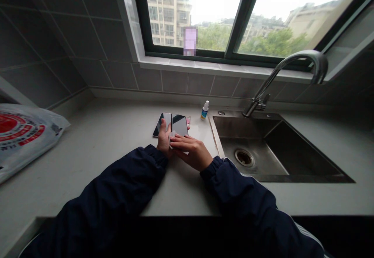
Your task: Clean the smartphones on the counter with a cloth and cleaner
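My left hand [164, 139] is closed, its thumb raised in front of a dark glossy panel [159, 123] with a thin silver edge. Its other fingers are mostly hidden, and I cannot make out what they hold. A second glossy panel [179, 124] adjoins on the right; whether these are two phones or one folding device, I cannot tell. My right hand [191, 149] comes in from the right, fingers pressed together over a small whitish wipe [173, 134] against my left hand. Partly behind the right panel lies a small pink item [188, 121].
A small white-capped spray bottle [205, 110] with a blue and yellow label stands by the sink's left edge. The steel sink [254, 133] and its curved tap [273, 76] are at the right. A plastic bag [29, 137] with red print rests on the counter [117, 117] at left.
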Available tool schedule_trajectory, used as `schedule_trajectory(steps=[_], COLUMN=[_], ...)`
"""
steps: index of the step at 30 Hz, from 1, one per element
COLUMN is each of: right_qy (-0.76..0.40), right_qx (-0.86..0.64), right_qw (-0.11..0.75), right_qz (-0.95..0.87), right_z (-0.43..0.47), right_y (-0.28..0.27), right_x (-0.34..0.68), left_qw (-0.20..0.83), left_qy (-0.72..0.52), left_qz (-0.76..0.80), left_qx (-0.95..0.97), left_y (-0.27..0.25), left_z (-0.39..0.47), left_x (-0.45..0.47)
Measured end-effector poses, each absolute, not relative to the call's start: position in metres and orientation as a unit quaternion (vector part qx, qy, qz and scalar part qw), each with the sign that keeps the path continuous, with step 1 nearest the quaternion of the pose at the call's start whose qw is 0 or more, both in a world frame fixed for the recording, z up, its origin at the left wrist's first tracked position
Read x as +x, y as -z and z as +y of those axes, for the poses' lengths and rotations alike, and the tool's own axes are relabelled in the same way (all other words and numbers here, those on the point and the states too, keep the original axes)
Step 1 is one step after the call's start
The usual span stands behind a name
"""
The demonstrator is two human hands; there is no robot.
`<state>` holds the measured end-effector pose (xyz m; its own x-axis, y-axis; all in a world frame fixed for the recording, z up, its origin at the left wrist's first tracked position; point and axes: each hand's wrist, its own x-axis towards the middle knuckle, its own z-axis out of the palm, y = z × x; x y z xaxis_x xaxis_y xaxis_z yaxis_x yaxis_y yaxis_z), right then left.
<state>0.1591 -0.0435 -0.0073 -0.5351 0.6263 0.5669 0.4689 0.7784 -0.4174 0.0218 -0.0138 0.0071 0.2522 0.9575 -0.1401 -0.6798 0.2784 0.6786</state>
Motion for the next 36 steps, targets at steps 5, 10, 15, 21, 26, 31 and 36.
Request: schedule_trajectory(steps=[5,10,15,21,26,31,36], right_qy=[-0.086,-0.091,-0.098,-0.086,-0.084,-0.086,-0.089], right_qx=[-0.358,-0.423,-0.448,-0.482,-0.509,-0.533,-0.540], right_qw=[0.330,0.308,0.307,0.314,0.342,0.360,0.362], right_qz=[-0.869,-0.848,-0.834,-0.813,-0.785,-0.761,-0.755], right_z=[-0.042,-0.039,-0.037,-0.036,-0.034,-0.032,-0.031], right_y=[0.005,0.003,0.002,0.001,0.004,0.006,0.006], right_x=[0.162,0.165,0.166,0.167,0.168,0.170,0.170], left_qw=[0.768,0.800,0.779,0.782,0.801,0.794,0.795], left_qy=[-0.547,-0.513,-0.537,-0.520,-0.495,-0.498,-0.497], left_qz=[0.230,0.207,0.207,0.196,0.189,0.183,0.171], left_qx=[0.242,0.232,0.250,0.282,0.280,0.297,0.303], left_y=[-0.006,-0.006,-0.001,0.004,-0.002,-0.007,-0.006], left_z=[-0.012,-0.017,-0.018,-0.020,-0.026,-0.027,-0.025], left_x=[0.023,0.030,0.034,0.035,0.034,0.034,0.031])
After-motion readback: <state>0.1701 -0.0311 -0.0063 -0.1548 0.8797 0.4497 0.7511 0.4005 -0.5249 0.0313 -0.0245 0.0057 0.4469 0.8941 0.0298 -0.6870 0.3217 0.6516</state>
